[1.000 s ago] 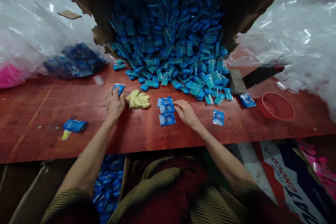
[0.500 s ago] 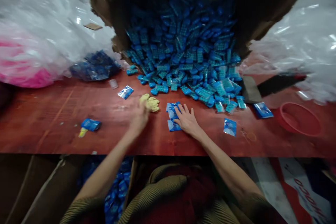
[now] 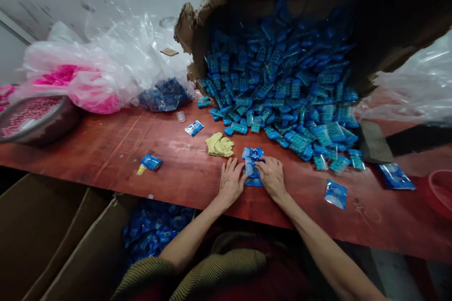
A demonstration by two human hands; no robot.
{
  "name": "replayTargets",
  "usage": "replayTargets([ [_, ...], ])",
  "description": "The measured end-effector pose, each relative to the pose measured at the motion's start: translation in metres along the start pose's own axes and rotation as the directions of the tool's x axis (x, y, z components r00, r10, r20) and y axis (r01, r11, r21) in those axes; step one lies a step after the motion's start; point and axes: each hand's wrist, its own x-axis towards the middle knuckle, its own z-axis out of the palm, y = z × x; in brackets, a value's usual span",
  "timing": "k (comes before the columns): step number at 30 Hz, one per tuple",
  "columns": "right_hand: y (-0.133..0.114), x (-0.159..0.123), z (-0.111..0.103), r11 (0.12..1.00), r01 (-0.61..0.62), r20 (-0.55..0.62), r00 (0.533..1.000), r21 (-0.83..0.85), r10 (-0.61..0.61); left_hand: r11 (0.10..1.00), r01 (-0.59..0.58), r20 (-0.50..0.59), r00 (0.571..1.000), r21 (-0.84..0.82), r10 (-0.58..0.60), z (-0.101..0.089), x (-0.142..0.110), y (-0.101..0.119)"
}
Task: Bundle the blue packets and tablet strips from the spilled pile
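A short column of overlapping blue sachets (image 3: 251,167) lies on the red table before me. On its left side rests my left hand (image 3: 231,179), fingers spread on the tabletop and thumb reaching the sachets' edge. My right hand (image 3: 272,178) is at the opposite side, its bent fingers and thumb closed on the right edge of the sachets. The hands partly cover the lower sachets. Just beyond my left hand lies a crumpled pale yellow glove (image 3: 219,145). Single sachets lie apart: a blue-white sachet (image 3: 194,128) farther left and a blue sachet (image 3: 335,194) to the right.
A torn cardboard box (image 3: 197,19) spills many small blue-capped clear containers (image 3: 282,89) onto the table (image 3: 176,160). At left stand a dark basin (image 3: 45,124) and plastic bags with pink pieces (image 3: 93,89). A red basket (image 3: 441,193) is at right. Blue packets (image 3: 158,225) fill a box below the table edge.
My left hand has left the blue-white sachet and moved right to the column. My right hand's fingers, spread half a second ago, are now bent on the sachets. The view has swung left.
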Motion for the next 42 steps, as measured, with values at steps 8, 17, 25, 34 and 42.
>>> replayTargets([
  [8, 0.011, -0.003, -0.001, 0.998, 0.012, 0.027, 1.0, 0.054, -0.014, 0.997, -0.04, -0.022, 0.999, 0.058, 0.042, 0.004, -0.001, 0.0],
  [17, -0.003, 0.001, -0.002, 0.996, -0.076, 0.032, 0.997, 0.037, 0.075, 0.963, -0.031, -0.136, 0.991, -0.268, -0.006, -0.01, -0.004, 0.019],
  [25, -0.003, 0.004, -0.044, 0.981, -0.16, 0.124, 0.981, 0.106, 0.147, 0.989, 0.027, -0.308, 0.949, -0.143, -0.07, -0.022, 0.0, -0.001],
  [34, -0.088, 0.073, 0.024, 0.984, 0.134, 0.309, 0.937, 0.118, -0.164, 0.976, 0.179, -0.306, 0.928, -0.127, -0.21, -0.042, 0.042, -0.053],
  [42, -0.043, 0.036, -0.005, 0.956, 0.237, 0.387, 0.876, 0.175, -0.288, 0.968, 0.231, 0.014, 0.972, 0.098, -0.233, -0.026, 0.047, -0.056],
])
